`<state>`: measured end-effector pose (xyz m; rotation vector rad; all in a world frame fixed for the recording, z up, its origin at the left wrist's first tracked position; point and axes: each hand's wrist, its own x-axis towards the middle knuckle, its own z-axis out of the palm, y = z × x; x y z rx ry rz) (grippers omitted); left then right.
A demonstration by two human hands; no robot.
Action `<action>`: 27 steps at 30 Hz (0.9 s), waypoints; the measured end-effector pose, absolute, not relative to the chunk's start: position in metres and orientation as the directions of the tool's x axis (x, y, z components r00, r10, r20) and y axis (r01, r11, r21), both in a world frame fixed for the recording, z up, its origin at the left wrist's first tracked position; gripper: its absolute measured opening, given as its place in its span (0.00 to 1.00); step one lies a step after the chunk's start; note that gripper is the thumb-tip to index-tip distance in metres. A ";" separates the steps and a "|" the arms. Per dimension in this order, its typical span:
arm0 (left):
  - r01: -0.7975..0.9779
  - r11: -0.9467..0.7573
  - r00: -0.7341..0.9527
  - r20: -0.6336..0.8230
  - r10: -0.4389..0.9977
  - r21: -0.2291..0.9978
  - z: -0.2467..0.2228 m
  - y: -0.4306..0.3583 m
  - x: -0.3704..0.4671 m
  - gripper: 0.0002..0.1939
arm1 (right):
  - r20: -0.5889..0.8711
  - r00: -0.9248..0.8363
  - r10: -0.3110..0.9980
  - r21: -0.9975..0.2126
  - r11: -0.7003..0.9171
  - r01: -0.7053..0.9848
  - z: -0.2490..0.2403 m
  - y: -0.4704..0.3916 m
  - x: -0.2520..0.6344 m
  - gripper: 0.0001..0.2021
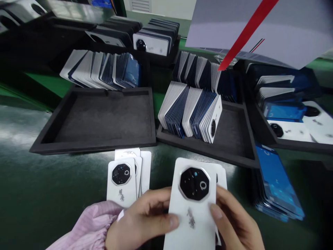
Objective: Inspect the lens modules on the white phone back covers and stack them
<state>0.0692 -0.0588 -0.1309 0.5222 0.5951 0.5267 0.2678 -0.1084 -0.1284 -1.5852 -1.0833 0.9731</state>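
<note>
While I watch through the head camera, both bare hands are at bottom centre. I see the left hand (pixel 143 220), in a pale pink gathered sleeve (pixel 88 224), with its thumb over the left edge of a white, round-cornered rectangular panel with a black octagonal camera plate (pixel 192 208). The right hand (pixel 232 220) pinches the opposite edge, thumb on the face; so both grips are closed on it, camera plate uppermost. Behind its right edge shows a second white panel (pixel 222 176); whether held or lying down, I can't tell.

Left of centre, low: overlapping pile of white panels (pixel 122 191) on the glossy dark-green tabletop (pixel 52 198). Mid-left: shallow black rectangular tray (pixel 109 118). Right of centre: second black tray (pixel 232 128), leaning rows of white and blue panels (pixel 188 109) inside. Lower right: stack of shiny blue rectangular sheets (pixel 279 184).
</note>
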 end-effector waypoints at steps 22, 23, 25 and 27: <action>-0.120 0.551 0.543 -0.410 0.733 0.826 -0.148 -0.065 0.082 0.07 | 0.300 -0.308 0.903 -0.736 0.424 0.528 -0.143 -0.108 0.244 0.11; -0.116 0.554 0.539 -0.416 0.732 0.824 -0.149 -0.066 0.082 0.06 | 0.314 -0.307 0.899 -0.761 0.431 0.485 -0.140 -0.107 0.245 0.12; -0.122 0.560 0.540 -0.418 0.731 0.820 -0.148 -0.066 0.082 0.05 | 0.310 -0.270 0.912 -0.844 0.394 0.363 -0.135 -0.106 0.249 0.13; -0.155 0.580 0.565 -0.409 0.716 0.800 -0.145 -0.065 0.080 0.06 | 0.251 -0.079 0.965 -0.930 0.263 0.255 -0.131 -0.105 0.257 0.11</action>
